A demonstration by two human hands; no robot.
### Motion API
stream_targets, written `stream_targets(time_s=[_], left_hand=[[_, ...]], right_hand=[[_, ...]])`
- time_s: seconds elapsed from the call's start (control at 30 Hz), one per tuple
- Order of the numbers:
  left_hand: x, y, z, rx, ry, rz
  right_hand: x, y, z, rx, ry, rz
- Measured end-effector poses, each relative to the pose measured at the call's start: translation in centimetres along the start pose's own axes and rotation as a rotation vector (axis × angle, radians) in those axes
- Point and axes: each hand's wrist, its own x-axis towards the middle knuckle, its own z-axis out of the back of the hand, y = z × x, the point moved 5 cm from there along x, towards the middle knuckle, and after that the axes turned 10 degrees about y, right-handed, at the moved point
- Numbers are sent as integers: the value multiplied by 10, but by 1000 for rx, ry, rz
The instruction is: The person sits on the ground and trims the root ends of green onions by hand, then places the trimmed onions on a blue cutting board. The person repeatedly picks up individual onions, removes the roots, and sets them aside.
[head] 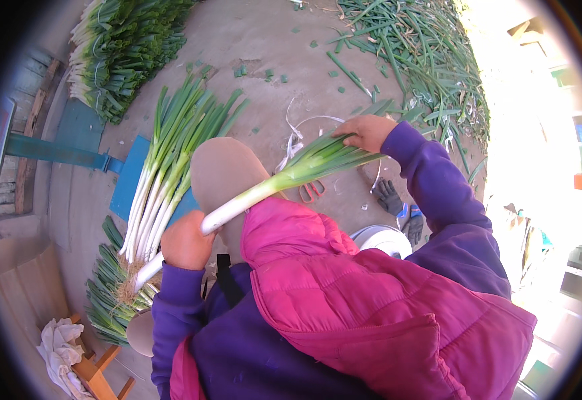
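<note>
My left hand [188,241] is closed around the white shank of a long leek [251,199], whose rooted end points down and left. At the leek's green end, my right hand [368,134] grips the leaves between thumb and fingers. The leek slants across my bent knee [226,170]. Left of that knee, several loose leeks [158,200] lie side by side on the blue plate of a platform scale [130,182], leaves pointing away from me and roots towards me. More leek greens [108,300] lie beyond my left forearm, partly hidden.
Tied leek bundles [126,55] are stacked at far left, near the scale's post [56,152]. Cut leaves [421,55] are heaped at far right. Red-handled scissors [312,191], white strapping [293,145], dark gloves [388,196] and a white bucket [383,240] are on the ground. A wooden stool [96,375] stands lower left.
</note>
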Motion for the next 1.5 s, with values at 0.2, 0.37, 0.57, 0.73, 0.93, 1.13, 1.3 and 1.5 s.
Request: stream_targets(time_s=[0.2, 0.37, 0.57, 0.73, 0.93, 1.13, 1.3, 1.5], left_hand=[[-2, 0, -1, -41, -52, -2], [-10, 3, -4, -90, -83, 32], [-11, 7, 1, -65, -130, 16], [-13, 3, 1, -79, -187, 27], [-17, 3, 15, 59, -310, 14], [-34, 26, 36, 30, -505, -50], [-41, 50, 32, 34, -477, 83], [-37, 75, 34, -76, -439, 302]], right_hand=[[-41, -16, 35, 43, -632, 95], [-46, -60, -17, -112, -260, -190], [-122, -135, 29, 217, -776, -613], [-89, -17, 64, -237, -830, -225], [-43, 105, 53, -253, -634, 238], [-12, -8, 35, -487, -33, -276], [-112, -105, 81, -204, -616, -816], [-75, 5, 44, 798, -624, 93]])
